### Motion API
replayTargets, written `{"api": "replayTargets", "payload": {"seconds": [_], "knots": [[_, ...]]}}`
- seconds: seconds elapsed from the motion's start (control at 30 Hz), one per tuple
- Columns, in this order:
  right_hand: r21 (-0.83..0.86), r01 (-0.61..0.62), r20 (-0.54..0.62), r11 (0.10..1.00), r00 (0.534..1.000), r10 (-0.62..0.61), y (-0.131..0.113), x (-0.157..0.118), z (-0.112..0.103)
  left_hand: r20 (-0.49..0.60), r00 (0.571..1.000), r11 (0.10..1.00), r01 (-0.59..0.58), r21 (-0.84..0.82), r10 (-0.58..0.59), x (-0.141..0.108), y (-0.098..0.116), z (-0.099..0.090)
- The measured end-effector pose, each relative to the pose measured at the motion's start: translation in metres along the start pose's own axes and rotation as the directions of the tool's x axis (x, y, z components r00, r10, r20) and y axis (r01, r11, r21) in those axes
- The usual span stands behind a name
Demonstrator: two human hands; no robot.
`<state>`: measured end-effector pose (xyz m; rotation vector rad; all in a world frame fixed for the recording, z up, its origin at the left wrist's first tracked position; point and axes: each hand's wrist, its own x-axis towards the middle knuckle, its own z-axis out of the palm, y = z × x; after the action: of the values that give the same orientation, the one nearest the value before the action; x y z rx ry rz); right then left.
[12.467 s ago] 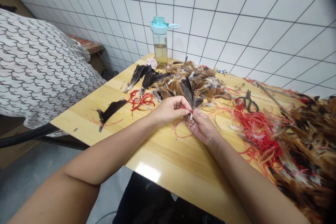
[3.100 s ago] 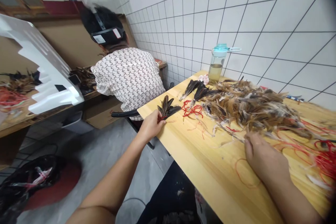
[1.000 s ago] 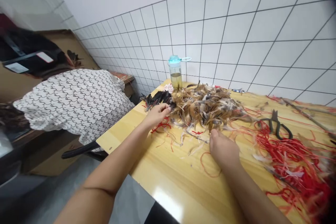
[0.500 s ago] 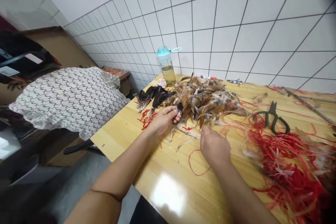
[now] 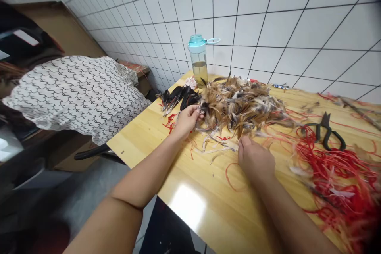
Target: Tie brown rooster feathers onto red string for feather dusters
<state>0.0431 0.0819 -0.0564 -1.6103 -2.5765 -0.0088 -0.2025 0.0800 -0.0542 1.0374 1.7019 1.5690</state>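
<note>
My left hand is closed in a pinch on small dark feathers, at the left end of a heap of brown and cream feathers. Close to the heap's front edge, my right hand is closed with its knuckles up; whatever its fingertips hold is hidden. Bundles of black feathers lie just beyond my left hand. Pale feather scraps lie on the table between my hands, and a loop of red string lies beside the right one.
Black-handled scissors and a tangle of red string lie on the right. A bottle with a blue lid stands near the tiled wall. Left of the wooden table is a patterned white cloth.
My view has shifted, so the table's things sit higher and farther right in the picture. Against them, my left hand has drawn slightly left; my right hand stays by the heap's front.
</note>
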Motion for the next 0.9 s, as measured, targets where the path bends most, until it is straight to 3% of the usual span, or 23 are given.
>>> {"api": "replayTargets", "payload": {"seconds": [0.07, 0.17, 0.23, 0.3, 0.37, 0.47, 0.53, 0.73, 0.9], "knots": [[-0.023, -0.013, -0.024, 1.000, 1.000, 0.013, 0.000, -0.001, 0.002, 0.043, 0.994, 0.974, -0.104, 0.203, 0.097, 0.002, -0.004, -0.005], [-0.053, -0.015, -0.145, 0.998, 0.989, 0.007, 0.002, -0.003, 0.007, 0.114, 0.947, 0.799, -0.315, 0.513, 0.300, 0.001, 0.000, -0.015], [-0.073, 0.008, -0.258, 0.997, 0.966, -0.027, 0.003, -0.005, 0.011, 0.112, 0.910, 0.701, -0.381, 0.602, 0.398, -0.002, 0.008, -0.022], [-0.099, 0.014, -0.361, 0.995, 0.931, -0.049, 0.004, -0.006, 0.014, 0.139, 0.888, 0.665, -0.425, 0.614, 0.439, -0.004, 0.017, -0.029], [-0.128, 0.020, -0.424, 0.992, 0.903, -0.073, 0.005, -0.007, 0.016, 0.258, 0.878, 0.653, -0.473, 0.591, 0.403, -0.008, 0.025, -0.036], [-0.167, -0.005, -0.458, 0.986, 0.886, -0.073, 0.004, -0.008, 0.016, 0.492, 0.833, 0.624, -0.530, 0.574, 0.254, -0.014, 0.031, -0.042], [-0.187, -0.036, -0.478, 0.982, 0.877, -0.059, 0.004, -0.010, 0.015, 0.571, 0.801, 0.574, -0.557, 0.601, 0.180, -0.018, 0.032, -0.041], [-0.238, -0.079, -0.507, 0.968, 0.860, -0.054, 0.005, -0.013, 0.016, 0.602, 0.795, 0.429, -0.571, 0.700, 0.075, -0.029, 0.029, -0.030], [-0.211, -0.019, -0.512, 0.977, 0.854, -0.094, 0.010, -0.013, 0.019, 0.621, 0.779, 0.461, -0.583, 0.670, 0.084, -0.024, 0.029, -0.033]]}}
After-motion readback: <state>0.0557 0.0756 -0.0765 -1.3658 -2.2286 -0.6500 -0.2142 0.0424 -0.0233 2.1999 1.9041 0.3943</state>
